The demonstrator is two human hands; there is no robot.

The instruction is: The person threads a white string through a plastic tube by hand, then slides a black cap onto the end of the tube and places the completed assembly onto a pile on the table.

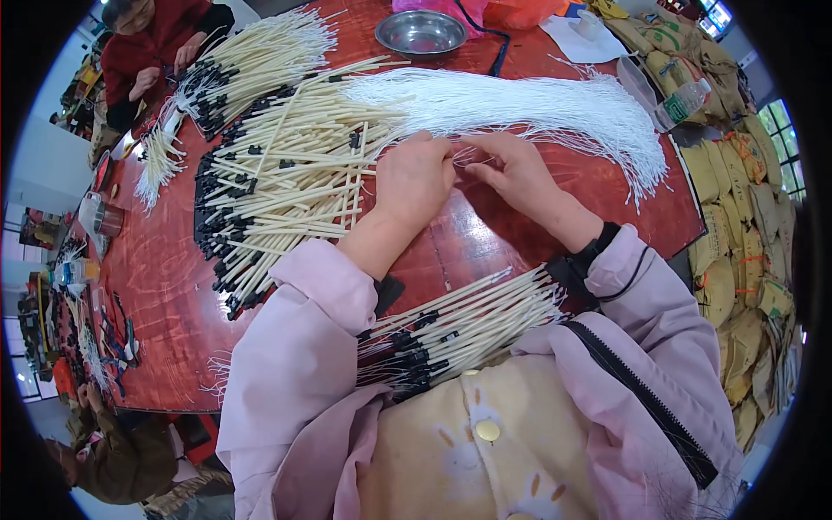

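A glossy red bench point(165, 303) fills the middle of the view, its top catching a pale glare just below the hands. Stacked tan sacks point(715, 260) line the right side of the room, with a barred window point(784, 147) beyond them. 2 other people are near the bench: a person in dark red point(156, 43) at the upper left, and a person in brown point(130, 459) at the lower left. At the far edge are a metal bowl point(421, 33) and a red plastic bag point(520, 12); a clear bottle point(685, 104) is at the right

Thin white strands point(464, 157) span the small gap between the left hand point(416, 180) and the right hand point(520, 173), above the bench. The left grip is curled closed on them at thumb and forefinger; the right grip has its thumb and forefinger bent toward them, but I cannot tell whether it pinches. Just beyond both hands lies a long bundle of white string point(520, 104). A heap of cream sticks with black ends point(286, 165) lies left of the left hand, and another bunch of sticks point(468, 329) lies between the forearms and the torso
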